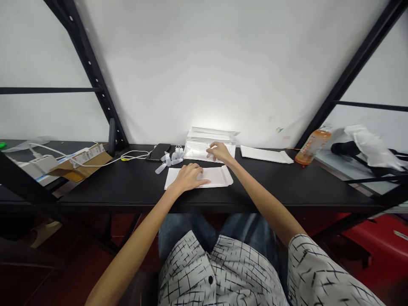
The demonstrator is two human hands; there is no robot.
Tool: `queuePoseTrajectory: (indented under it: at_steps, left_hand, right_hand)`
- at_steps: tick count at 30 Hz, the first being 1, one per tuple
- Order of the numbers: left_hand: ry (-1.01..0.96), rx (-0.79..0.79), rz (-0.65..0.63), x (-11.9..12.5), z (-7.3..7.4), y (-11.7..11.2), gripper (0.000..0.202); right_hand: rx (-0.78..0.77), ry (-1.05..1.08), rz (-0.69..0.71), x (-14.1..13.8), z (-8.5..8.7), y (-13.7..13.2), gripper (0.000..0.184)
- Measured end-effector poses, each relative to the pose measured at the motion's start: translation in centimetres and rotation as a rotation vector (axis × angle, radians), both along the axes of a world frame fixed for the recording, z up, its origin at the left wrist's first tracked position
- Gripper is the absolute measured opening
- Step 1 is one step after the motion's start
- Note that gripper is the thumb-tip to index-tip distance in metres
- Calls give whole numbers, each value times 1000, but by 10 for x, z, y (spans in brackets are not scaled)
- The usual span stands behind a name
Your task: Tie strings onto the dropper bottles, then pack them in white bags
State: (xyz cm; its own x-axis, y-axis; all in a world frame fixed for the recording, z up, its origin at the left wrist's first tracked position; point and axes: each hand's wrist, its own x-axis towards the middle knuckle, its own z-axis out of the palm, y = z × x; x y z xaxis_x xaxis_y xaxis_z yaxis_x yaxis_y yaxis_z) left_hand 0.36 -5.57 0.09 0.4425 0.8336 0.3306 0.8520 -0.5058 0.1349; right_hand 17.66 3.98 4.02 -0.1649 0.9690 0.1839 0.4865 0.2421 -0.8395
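My left hand (188,177) rests on a white mailing envelope (218,176) that lies flat near the desk's front edge, its thumb stretched out across the paper. Beside its fingertips is a small translucent item, partly covered and hard to make out. Farther back, my right hand (219,151) hangs over a stack of white envelopes (199,135) with a clear plastic sleeve (195,150) on the near side. Its fingers are bent and apart, with nothing visible between them. Several small translucent bottles with white tags (168,159) lie left of the stack.
A black phone (158,152) with a white cable sits left of the bottles. Another white envelope (266,154) lies right of the stack, near an orange drink bottle (313,145). An opened cardboard box (83,160) and a power strip (44,165) are at left. Black metal posts flank the desk.
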Motion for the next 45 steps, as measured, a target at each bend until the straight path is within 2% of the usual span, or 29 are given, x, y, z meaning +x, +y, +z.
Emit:
queuePoseTrajectory:
  at_steps: [4, 9, 14, 18, 21, 27, 30, 33, 38, 42, 45]
  left_hand:
    - [-2, -55, -44, 13, -2, 7, 53]
    - [-26, -128, -93, 23, -6, 14, 59]
    - [-45, -149, -100, 27, -7, 15, 52]
    - [-90, -102, -68, 29, -7, 14, 32]
    - [-120, -43, -51, 32, -9, 15, 19]
    - [-264, 34, -48, 30, -11, 13, 23]
    - [-343, 27, 5, 26, -9, 12, 26]
    - [-370, 4, 87, 23, -7, 11, 27]
    - [-346, 23, 197, 16, -4, 5, 29]
    - [-362, 20, 273, 2, -4, -1, 29]
    - [-375, 2, 270, -12, -6, -3, 28]
  right_hand:
    - [-100, 262, 48, 36, -10, -13, 21]
    - [-123, 293, 12, 60, -21, -22, 26]
    - [-98, 250, -31, 66, -22, -26, 23]
    - [-76, 284, -111, 66, -20, -28, 19]
    - [-113, 346, -120, 67, -18, -30, 14]
    - [-51, 394, -85, 73, -15, -33, 10]
    - [20, 415, -74, 75, -14, -34, 16]
    - [35, 378, -37, 74, -15, -36, 19]
    - [-49, 261, 30, 69, -17, -40, 13]
    - [-23, 101, 171, 65, -22, -39, 17]
    - [-57, 13, 291, 53, -29, -39, 17]
